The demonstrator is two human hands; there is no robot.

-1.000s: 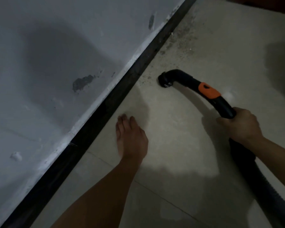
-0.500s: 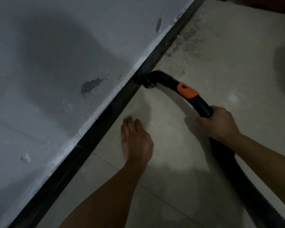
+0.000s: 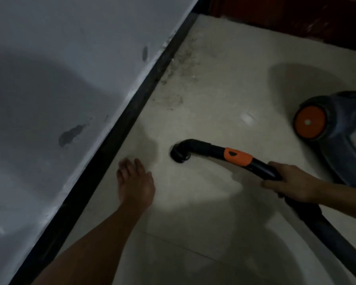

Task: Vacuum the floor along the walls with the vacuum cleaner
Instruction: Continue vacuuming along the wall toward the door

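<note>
Your right hand [image 3: 292,185] gripped the black, orange-collared plastic vacuum wand [image 3: 218,151]; your left hand [image 3: 135,182] lay flat on pale floor tile [image 3: 203,194]. I'd judge the wand needed steering along the black skirting strip [image 3: 130,118] into the grey dust patch [image 3: 173,99].

Black, orange-collared vacuum wand [image 3: 206,149] rests nozzle-down on the pale floor [image 3: 214,79], near the wall [image 3: 49,48].

Left hand [image 3: 135,182] flat, fingers [image 3: 124,167] straight; right hand [image 3: 290,184] grips wand [image 3: 203,148].
</note>
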